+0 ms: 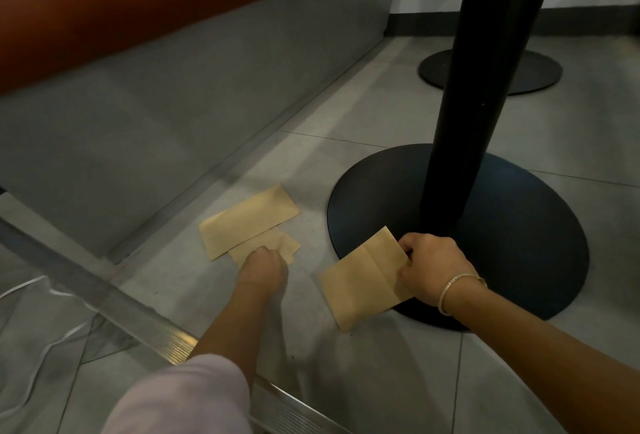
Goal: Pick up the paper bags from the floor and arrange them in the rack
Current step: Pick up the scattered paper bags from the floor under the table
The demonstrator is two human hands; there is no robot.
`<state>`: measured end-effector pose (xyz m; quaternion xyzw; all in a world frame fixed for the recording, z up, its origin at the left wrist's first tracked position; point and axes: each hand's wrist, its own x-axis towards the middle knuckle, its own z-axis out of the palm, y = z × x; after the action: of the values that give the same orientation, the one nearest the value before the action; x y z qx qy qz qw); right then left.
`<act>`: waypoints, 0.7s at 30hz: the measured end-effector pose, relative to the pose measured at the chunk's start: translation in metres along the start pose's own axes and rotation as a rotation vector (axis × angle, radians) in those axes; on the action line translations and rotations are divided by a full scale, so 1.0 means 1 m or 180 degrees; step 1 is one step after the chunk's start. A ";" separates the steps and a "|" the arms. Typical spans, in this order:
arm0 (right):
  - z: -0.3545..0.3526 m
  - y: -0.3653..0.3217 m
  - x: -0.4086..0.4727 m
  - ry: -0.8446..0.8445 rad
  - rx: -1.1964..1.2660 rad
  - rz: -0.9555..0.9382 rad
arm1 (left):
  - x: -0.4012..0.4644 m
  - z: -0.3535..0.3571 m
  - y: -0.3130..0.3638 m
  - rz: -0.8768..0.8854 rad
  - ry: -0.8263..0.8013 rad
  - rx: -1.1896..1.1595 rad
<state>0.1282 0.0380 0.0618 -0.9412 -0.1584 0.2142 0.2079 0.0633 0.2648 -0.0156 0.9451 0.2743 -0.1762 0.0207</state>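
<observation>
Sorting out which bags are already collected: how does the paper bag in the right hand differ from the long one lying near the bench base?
The bag in the right hand is pinched at one end by the right hand and overlaps the round table base; the long bag on the floor lies flat, unheld, clear of that base. The long bag partly covers another bag that the left hand reaches; the held bag overlaps none. Both are flat, tan paper.

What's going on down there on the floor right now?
A person is gathering paper bags off the tiled floor. The right hand grips one flat bag at its edge, beside the black table base. The left hand reaches onto a smaller bag that lies partly over a larger one. No rack is in view.
</observation>
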 end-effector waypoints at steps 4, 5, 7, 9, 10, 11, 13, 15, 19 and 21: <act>-0.002 0.003 -0.002 0.0032 -0.0006 0.0000 | 0.000 -0.001 0.000 -0.0187 0.0222 -0.0206; -0.002 0.004 -0.002 0.0031 -0.0010 -0.0001 | -0.002 0.000 -0.001 -0.0248 0.0255 -0.0321; -0.003 0.005 -0.004 0.0021 -0.0019 -0.0007 | -0.007 0.001 0.002 -0.0279 0.0249 -0.0626; -0.005 0.007 -0.005 0.0036 -0.0044 -0.0009 | -0.015 0.002 0.009 -0.0156 0.0181 -0.0903; -0.006 0.008 -0.006 0.0046 -0.0056 0.0001 | -0.019 0.002 0.015 -0.0106 0.0103 -0.1065; -0.007 0.008 -0.007 0.0052 -0.0065 0.0020 | -0.025 0.001 0.022 -0.0075 -0.0024 -0.1183; -0.011 0.009 -0.009 0.0082 -0.0090 0.0072 | -0.037 -0.001 0.035 -0.0012 -0.0286 -0.1350; -0.016 0.011 -0.013 0.0099 -0.0109 0.0111 | -0.044 -0.005 0.047 -0.0005 -0.0576 -0.1540; -0.028 0.015 -0.019 0.0147 -0.0035 0.0166 | -0.049 -0.028 0.055 -0.0020 -0.0842 -0.1666; -0.034 0.016 -0.022 0.0201 0.0058 0.0188 | -0.051 -0.046 0.056 -0.0122 -0.0846 -0.1982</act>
<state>0.1289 0.0047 0.0898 -0.9498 -0.1219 0.1919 0.2149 0.0673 0.1971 0.0421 0.8569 0.3276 -0.2060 0.3406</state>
